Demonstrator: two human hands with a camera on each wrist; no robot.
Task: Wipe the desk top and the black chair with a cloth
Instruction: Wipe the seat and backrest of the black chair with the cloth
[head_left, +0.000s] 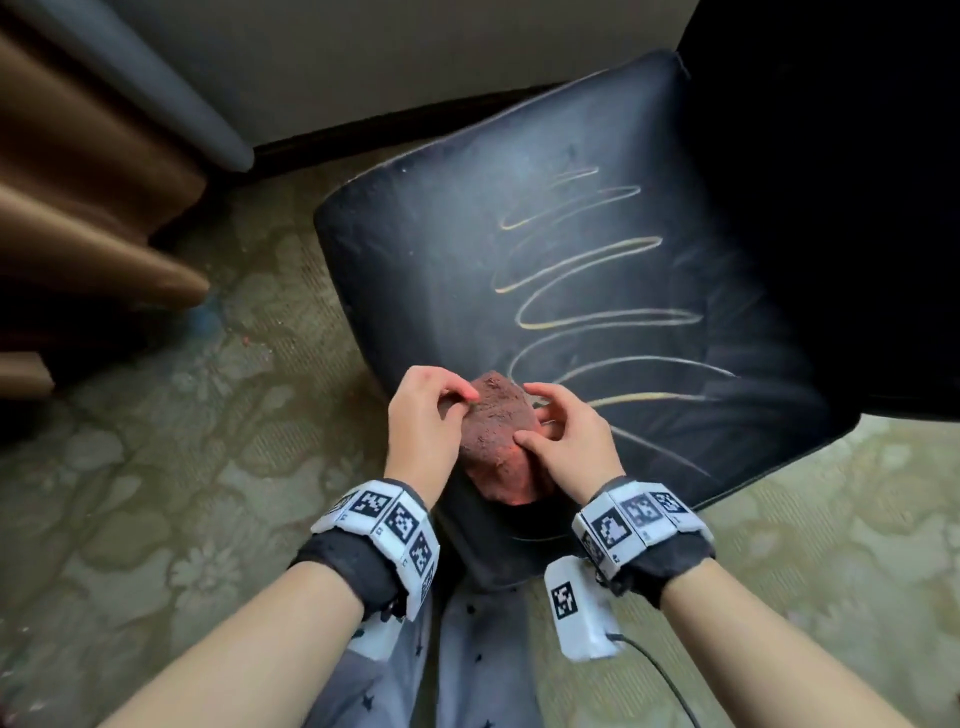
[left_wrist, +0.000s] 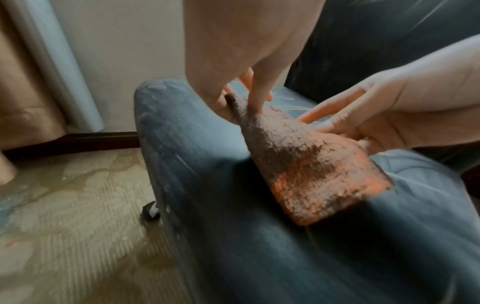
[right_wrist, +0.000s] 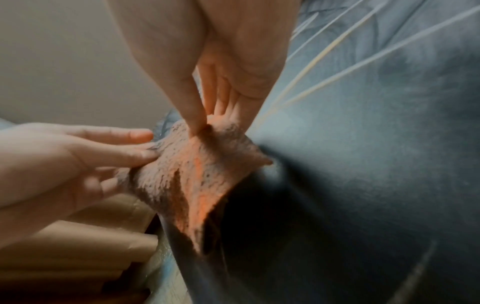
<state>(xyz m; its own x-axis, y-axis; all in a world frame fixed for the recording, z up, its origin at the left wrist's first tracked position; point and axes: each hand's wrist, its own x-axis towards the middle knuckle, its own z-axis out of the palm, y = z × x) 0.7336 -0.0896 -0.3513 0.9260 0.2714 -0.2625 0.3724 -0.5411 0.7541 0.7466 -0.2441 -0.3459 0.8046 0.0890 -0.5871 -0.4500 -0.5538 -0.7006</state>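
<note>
Nearest in, two bare forearms reach forward, each wrist wrapped in a band of black-and-white marker tiles (head_left: 382, 525), over a patterned green carpet (head_left: 156, 467). Just beyond them both hands meet on the cloth (head_left: 498, 436), an orange rag darkened with grime, bunched on the near edge of the black chair (head_left: 571, 291). The left hand (head_left: 423, 421) pinches the cloth's left upper fold between thumb and fingertips; in the left wrist view that fold (left_wrist: 309, 164) stands up in a peak under the fingers. The right hand (head_left: 566, 434) grips the right side, thumb pressed on top and fingers curled behind it; the right wrist view shows the thumb dug into the cloth (right_wrist: 197, 170). Farther on, a pale looping scribble (head_left: 597, 301) zigzags across the dusty seat. A caster (left_wrist: 150, 211) shows under the chair's left side. At far left hang tan curtain folds (head_left: 78, 208), with a pale wall (head_left: 363, 62) beyond.
</note>
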